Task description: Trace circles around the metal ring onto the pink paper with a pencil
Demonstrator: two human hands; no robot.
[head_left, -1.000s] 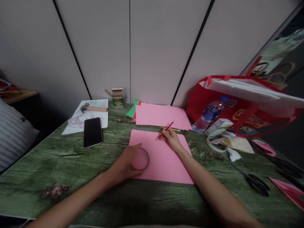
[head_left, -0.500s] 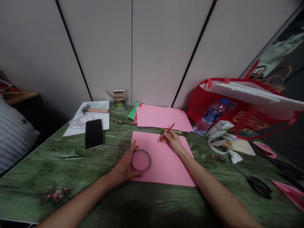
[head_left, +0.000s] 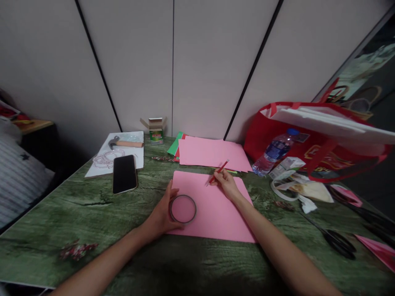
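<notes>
A pink sheet of paper (head_left: 216, 218) lies flat on the green wood-patterned table (head_left: 135, 222). On its left part is a thin dark-rimmed round ring (head_left: 183, 195), with pink showing inside it. My left hand (head_left: 162, 213) curves around the ring's left side, thumb at the near edge and fingers at the far edge. In my right hand (head_left: 227, 185) is a red pencil (head_left: 222, 166), pinched in a writing grip. Its tip points down and left over the upper middle of the sheet; I cannot tell whether it touches.
Pink sheets (head_left: 212, 152) are stacked behind. To the left are a black phone (head_left: 124, 174), a hammer (head_left: 126, 143) and a small open box (head_left: 156, 133). At right stand a water bottle (head_left: 274, 152) and a red bag (head_left: 256, 127), with scissors (head_left: 338, 242) nearer me.
The view has shifted slightly, so things sit a little further right. My left fingers have drawn in slightly at the ring; the right hand keeps its place over the sheet.
</notes>
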